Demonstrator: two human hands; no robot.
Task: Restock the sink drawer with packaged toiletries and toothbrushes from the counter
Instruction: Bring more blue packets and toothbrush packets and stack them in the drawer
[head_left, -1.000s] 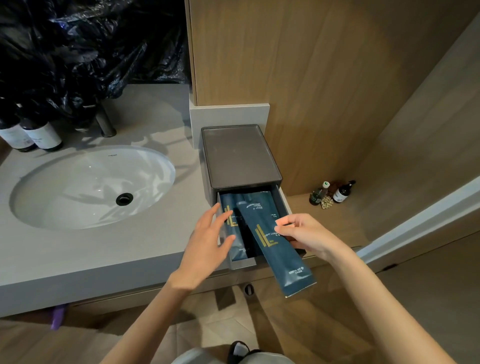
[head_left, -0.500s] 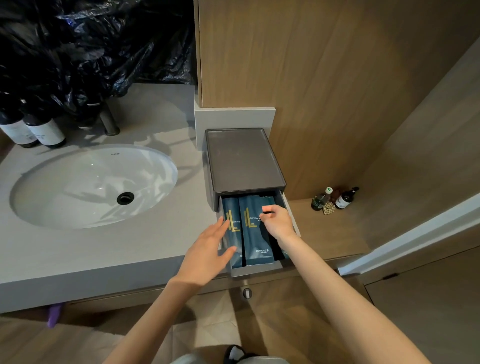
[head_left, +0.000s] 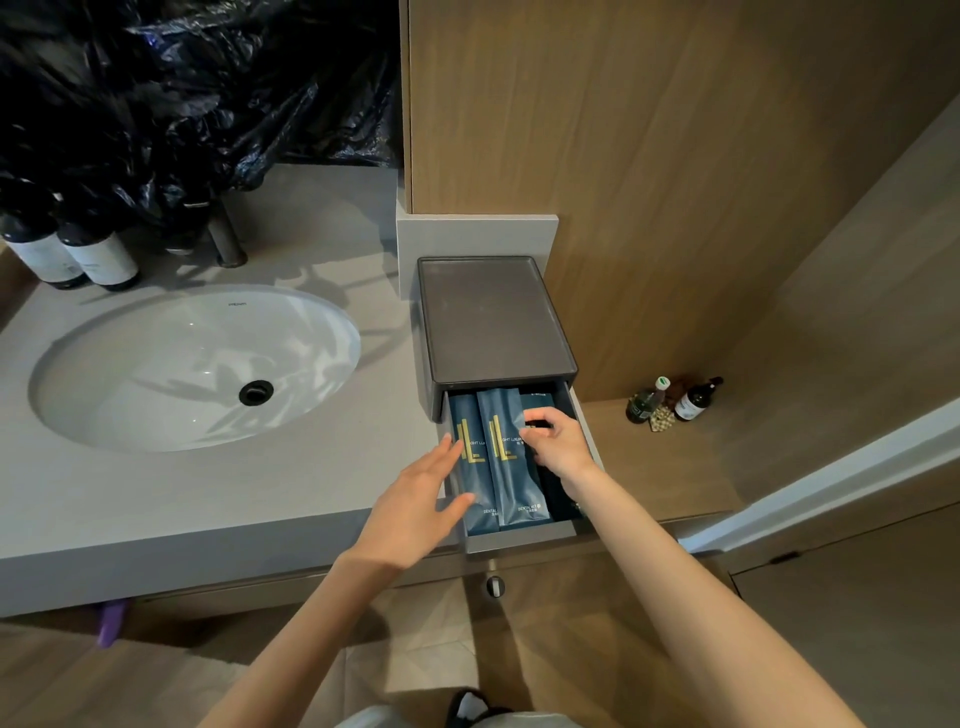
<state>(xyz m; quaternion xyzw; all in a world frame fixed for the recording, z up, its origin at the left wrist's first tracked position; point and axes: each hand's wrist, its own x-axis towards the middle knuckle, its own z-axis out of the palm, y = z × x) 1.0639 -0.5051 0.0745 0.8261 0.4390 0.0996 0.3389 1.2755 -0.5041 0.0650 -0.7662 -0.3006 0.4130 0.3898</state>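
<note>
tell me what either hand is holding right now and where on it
Right hand pinches a small dark item over the open grey drawer; which part cannot be told. Left hand is open, holding nothing.

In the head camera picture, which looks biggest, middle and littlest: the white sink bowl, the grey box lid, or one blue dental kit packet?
1. White sink bowl, biggest.
2. Grey box lid, middle.
3. Blue dental kit packet, littlest, even though it is nearest the camera.

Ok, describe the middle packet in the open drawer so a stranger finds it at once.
Right of the sink, a grey box's drawer is pulled open. Two blue pouches lie inside; the dental kit pouch is the one beside the right hand, overlapping its left neighbour.
</note>
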